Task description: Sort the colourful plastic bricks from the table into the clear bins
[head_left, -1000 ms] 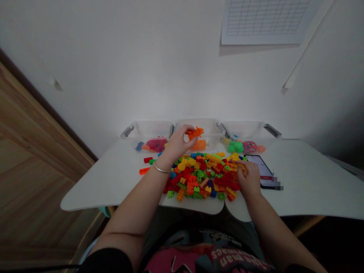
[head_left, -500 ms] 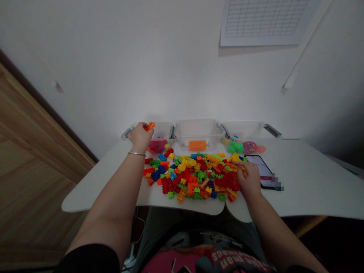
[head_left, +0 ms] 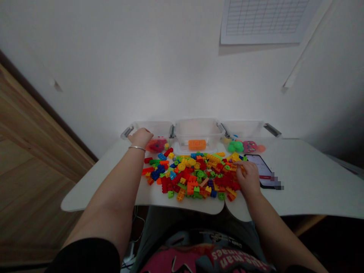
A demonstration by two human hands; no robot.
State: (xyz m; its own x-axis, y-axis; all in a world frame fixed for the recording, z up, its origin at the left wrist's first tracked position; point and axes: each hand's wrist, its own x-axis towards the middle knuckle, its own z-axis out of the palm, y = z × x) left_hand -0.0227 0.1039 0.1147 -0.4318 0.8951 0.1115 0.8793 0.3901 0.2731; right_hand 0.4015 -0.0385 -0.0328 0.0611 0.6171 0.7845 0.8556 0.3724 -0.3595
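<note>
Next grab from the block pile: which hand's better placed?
Probably the right. The right hand is at the right edge of the block pile, fingers low by the blocks. The left hand is at the left bin, beyond the pile, its fingertips hidden.

Your left hand (head_left: 142,137) has moved from the middle bin (head_left: 199,129) to the left bin (head_left: 162,129), its orange piece now out of sight.

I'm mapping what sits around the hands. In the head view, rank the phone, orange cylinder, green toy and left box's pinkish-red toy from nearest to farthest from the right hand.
From the right hand:
1. Phone: just to its right.
2. Green toy: ahead, in the right box.
3. Orange cylinder: leftward, in the middle box.
4. Pinkish-red toy: farthest left, in the left box.
</note>
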